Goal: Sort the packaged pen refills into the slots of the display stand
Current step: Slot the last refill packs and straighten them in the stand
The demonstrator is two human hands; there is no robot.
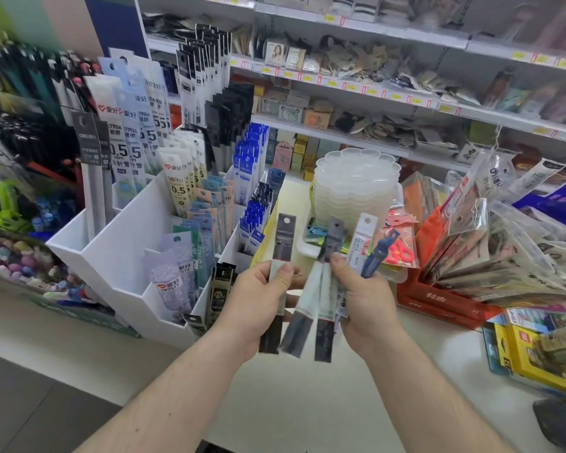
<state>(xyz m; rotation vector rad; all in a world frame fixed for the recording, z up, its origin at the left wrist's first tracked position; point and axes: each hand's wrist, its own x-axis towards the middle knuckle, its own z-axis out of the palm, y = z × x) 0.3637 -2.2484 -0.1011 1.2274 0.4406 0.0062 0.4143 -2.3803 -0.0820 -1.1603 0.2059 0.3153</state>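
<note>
Nearest, two bare forearms reach forward over a pale counter [307, 403]. The left hand [258, 302] pinches a single refill pack [280, 256] between thumb and curled fingers; the thumb lies across the pack's middle, so its grey and black header stands above the grip and its dark lower end hangs below the palm. The right hand [363, 302] grips a fanned bunch of refill packs [327, 289], thumb on top near their upper third; headers spread above the fingers, dark ends hang below. The two hands are close together, the packs just beside each other.

Left of the left hand stands the white display stand [118, 256], its slots holding upright refill packs. Behind the hands sits a stack of clear plastic trays [356, 188], with shelves [373, 93] beyond.
</note>
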